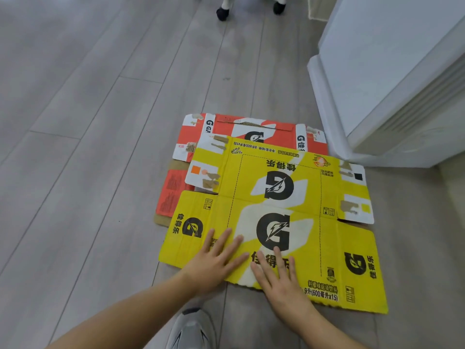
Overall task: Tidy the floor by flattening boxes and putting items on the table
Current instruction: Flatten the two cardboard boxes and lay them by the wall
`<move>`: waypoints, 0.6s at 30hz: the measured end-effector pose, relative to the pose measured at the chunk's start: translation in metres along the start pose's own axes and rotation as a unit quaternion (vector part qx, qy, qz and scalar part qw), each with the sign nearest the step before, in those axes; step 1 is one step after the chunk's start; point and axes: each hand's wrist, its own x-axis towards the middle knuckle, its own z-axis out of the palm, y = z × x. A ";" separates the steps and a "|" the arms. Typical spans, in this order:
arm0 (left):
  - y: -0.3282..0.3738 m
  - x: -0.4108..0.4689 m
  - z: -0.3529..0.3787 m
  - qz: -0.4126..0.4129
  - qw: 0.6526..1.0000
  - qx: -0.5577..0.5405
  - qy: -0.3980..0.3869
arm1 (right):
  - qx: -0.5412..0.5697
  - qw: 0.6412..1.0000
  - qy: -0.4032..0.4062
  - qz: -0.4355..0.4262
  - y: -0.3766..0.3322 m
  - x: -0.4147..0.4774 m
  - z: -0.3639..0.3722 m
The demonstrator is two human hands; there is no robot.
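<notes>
A flattened yellow cardboard box (289, 197) with black G logos lies on the grey wood floor, covering most of a flattened orange box (191, 137) of the same kind. My left hand (216, 260) presses flat on the yellow box near its front edge, fingers straight and spread. Beside it, my right hand (279, 278) lies flat on the same cardboard, fingers straight. Neither hand grips anything.
A white cabinet or appliance (392, 79) stands on the floor to the right, close to the boxes' far right corner. Black chair castors (222, 13) show at the top. My grey shoe (192, 328) is just below the hands. Bare floor (88, 147) stretches to the left.
</notes>
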 end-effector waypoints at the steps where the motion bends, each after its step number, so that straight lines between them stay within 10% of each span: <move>1: -0.001 -0.005 -0.001 0.003 1.000 0.006 0.024 | -0.002 1.000 0.021 -0.010 -0.001 0.000 -0.002; 18: -0.115 -0.065 -0.024 -0.076 0.989 0.068 0.103 | -0.027 0.987 0.161 -0.007 0.014 0.070 -0.071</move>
